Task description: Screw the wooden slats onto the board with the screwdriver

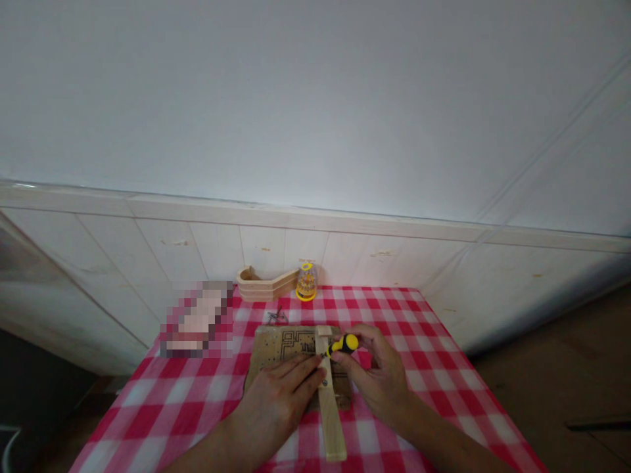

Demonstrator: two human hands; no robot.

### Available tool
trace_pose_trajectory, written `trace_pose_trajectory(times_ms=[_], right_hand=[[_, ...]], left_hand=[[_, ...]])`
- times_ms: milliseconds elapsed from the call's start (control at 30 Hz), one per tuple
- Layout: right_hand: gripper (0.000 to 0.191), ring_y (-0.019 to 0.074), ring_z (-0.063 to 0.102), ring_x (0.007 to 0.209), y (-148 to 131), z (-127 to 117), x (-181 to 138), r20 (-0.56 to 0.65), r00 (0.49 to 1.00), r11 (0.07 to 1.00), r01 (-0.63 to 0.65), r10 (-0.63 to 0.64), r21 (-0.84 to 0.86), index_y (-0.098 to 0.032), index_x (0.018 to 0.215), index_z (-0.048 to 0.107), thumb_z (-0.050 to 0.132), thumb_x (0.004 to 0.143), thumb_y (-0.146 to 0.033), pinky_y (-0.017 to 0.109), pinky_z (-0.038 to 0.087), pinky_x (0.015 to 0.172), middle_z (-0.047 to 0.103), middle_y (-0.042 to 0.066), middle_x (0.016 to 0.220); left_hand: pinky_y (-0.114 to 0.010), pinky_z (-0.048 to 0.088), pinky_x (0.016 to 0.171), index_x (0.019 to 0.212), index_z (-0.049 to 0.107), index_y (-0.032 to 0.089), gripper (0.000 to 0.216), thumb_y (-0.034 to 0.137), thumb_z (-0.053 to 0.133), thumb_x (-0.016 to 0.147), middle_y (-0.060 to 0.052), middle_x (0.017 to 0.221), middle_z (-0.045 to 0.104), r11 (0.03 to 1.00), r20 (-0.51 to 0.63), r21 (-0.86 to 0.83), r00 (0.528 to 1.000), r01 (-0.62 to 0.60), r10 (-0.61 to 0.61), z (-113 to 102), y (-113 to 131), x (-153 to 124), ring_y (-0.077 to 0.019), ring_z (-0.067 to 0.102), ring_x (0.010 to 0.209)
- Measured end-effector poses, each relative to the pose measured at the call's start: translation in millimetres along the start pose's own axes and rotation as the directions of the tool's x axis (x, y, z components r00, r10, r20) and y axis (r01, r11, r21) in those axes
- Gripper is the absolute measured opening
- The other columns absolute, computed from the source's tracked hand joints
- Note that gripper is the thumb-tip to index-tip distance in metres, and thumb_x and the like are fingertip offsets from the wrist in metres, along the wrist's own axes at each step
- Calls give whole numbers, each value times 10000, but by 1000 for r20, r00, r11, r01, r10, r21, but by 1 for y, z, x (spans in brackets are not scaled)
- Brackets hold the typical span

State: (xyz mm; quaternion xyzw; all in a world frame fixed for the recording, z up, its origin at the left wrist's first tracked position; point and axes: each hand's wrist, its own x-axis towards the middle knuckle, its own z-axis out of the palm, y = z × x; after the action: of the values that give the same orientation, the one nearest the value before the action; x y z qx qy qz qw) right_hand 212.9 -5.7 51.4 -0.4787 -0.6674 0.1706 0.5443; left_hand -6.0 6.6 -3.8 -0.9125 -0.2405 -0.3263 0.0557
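Observation:
A pale wooden strip [332, 427] lies lengthwise over a brown cardboard sheet [266, 345] with dark printed markings. My left hand [280, 397] is closed against the strip's left side, fingers together and fingertips pressed on it; its thumb is hidden. In my right hand [387, 378] is a yellow-and-black screwdriver [344, 344], held between thumb and fingers. Its shaft points down and left, close to my left fingertips, where a small dark screw seems to stand on the strip. A round screw head [325, 382] shows lower on the strip. A short wooden block [324, 331] sits across the strip's far end.
Several loose screws [278, 316] lie behind the cardboard. Farther back stand a curved wooden piece [266, 289] and a clear yellow-based bit case [306, 284], near the panelled wall [355, 259]. A blurred-out rectangular item [197, 322] is at the left on the checked tablecloth [162, 394].

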Motion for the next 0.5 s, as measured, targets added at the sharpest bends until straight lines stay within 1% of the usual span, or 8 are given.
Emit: trace_pose_trajectory(times_ms=[133, 267, 367, 500], right_hand=[[239, 189, 750, 758, 2, 1, -2, -28, 1000, 1000, 7, -6, 14, -252, 1039, 684, 780, 824, -211, 306, 646, 714, 772, 20, 884], [259, 200, 734, 787, 0, -2, -5, -59, 996, 995, 66, -62, 77, -256, 1108, 641, 730, 875, -188, 325, 639, 719, 731, 38, 899], [249, 193, 693, 758, -6, -5, -6, -11, 992, 984, 125, -125, 126, -254, 1111, 611, 694, 895, -162, 322, 619, 685, 682, 36, 878], [241, 197, 677, 753, -11, -6, -8, 45, 988, 981, 144, -151, 127, -248, 1101, 604, 679, 896, -145, 327, 611, 673, 675, 44, 875]], left_hand=[[-377, 641, 936, 1290, 656, 156, 357, 100, 392, 1056, -115, 1244, 754, 1000, 1, -3, 1000, -2, 2, -1, 0, 1, -230, 748, 1122], [-387, 652, 907, 1269, 664, 152, 353, 97, 387, 1056, -115, 1240, 757, 1000, -20, -6, 1000, -18, 18, -2, 0, 2, -237, 762, 1089], [-385, 651, 904, 1278, 663, 150, 352, 97, 398, 1053, -123, 1261, 748, 1000, -11, -7, 1000, -24, 24, -2, -1, 2, -240, 759, 1096], [-367, 643, 915, 1304, 662, 158, 362, 106, 404, 1055, -131, 1256, 747, 1000, -2, -3, 1000, -13, 13, -3, -1, 1, -227, 759, 1087]])
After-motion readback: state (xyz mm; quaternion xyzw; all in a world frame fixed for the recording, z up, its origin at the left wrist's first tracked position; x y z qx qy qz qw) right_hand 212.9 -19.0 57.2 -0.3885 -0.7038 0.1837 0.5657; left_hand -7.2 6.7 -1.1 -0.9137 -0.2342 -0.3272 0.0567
